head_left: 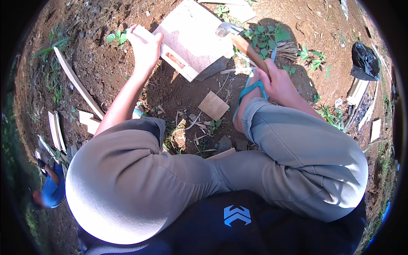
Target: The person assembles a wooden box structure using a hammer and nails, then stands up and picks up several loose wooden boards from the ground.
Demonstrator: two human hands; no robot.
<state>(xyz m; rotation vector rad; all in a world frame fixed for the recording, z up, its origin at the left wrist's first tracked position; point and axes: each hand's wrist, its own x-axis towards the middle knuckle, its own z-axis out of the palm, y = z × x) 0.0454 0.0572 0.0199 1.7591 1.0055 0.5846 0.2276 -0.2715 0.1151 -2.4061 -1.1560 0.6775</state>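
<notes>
1. Wooden and pale, a flat board lies tilted on the reddish-brown soil at about twelve o'clock; its face is smooth, its corners are square and one narrow edge faces the person.
2. At eleven o'clock the left hand is clamped on a thin wooden strip that runs along the board's near edge, fingers wrapped over the strip's far end.
3. At one o'clock the right hand is closed tight round the brown wooden handle of a hammer; the grey metal head sits raised just beside the board's right corner.
4. Crumbly, dry soil fills the gap between the knees, scattered with splinters and a small square offcut at the centre, well apart from both hands.
5. Grey trouser legs bound the working space at five and seven o'clock; a foot in a teal sandal lies just under the right hand.
6. Long thin slats rest at nine o'clock, green weeds grow beside the hammer, and a black plastic bag sits at two o'clock.
</notes>
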